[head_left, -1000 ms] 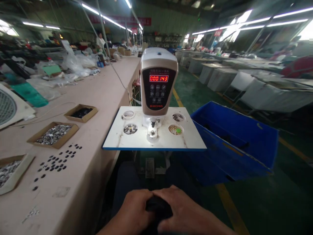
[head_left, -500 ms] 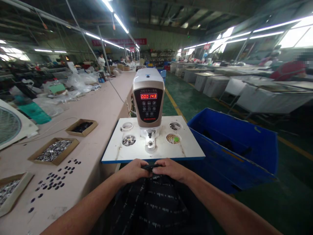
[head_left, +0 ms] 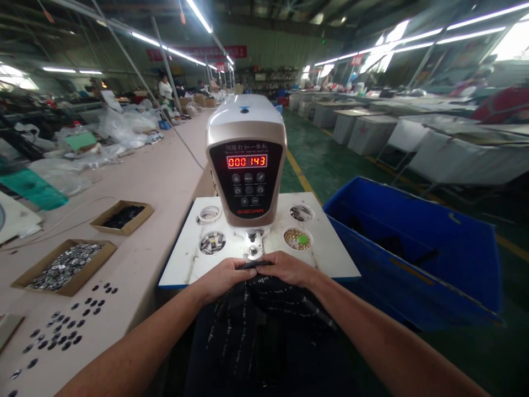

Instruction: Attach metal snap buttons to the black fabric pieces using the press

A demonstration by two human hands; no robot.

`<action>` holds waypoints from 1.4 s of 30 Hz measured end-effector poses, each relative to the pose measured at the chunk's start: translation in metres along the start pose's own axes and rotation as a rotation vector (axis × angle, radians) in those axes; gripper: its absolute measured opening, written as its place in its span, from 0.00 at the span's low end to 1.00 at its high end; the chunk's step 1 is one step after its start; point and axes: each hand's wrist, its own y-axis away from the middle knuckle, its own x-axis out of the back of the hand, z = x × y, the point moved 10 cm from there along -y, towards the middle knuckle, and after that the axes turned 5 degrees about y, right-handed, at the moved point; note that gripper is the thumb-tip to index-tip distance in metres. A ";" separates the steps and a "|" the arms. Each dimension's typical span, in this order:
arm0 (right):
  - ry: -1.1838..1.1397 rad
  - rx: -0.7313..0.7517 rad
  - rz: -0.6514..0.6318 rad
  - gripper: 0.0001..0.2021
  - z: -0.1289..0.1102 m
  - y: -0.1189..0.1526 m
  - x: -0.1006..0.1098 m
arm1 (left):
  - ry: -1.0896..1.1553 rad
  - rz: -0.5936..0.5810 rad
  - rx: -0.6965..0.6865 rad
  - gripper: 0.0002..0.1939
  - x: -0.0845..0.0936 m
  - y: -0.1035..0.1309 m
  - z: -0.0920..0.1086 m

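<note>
Left hand [head_left: 223, 275] and right hand [head_left: 287, 269] have moved forward in the last half second, bringing one black cloth [head_left: 270, 292] over the front edge of one white plate [head_left: 330, 262]. Both pinch the cloth's edge, just before one machine [head_left: 246, 129]. Four round wells [head_left: 200, 243] pit the plate; two whole boxes [head_left: 88, 269] lie left, one blue bin [head_left: 399, 292] right
</note>
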 end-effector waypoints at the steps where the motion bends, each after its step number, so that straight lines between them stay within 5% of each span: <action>1: -0.029 -0.015 -0.004 0.19 0.002 0.000 0.000 | 0.031 0.008 0.002 0.21 -0.001 -0.001 0.000; 9: -0.204 -0.021 -0.018 0.20 0.002 -0.001 0.000 | 0.088 0.049 -0.017 0.25 0.001 -0.009 -0.002; 23: 0.160 -0.018 0.146 0.13 0.000 -0.042 0.047 | -0.238 0.197 -0.121 0.19 0.040 -0.039 0.029; 42: 0.162 -0.096 0.186 0.14 0.010 -0.052 0.058 | -0.141 0.272 -0.016 0.16 0.058 -0.056 0.017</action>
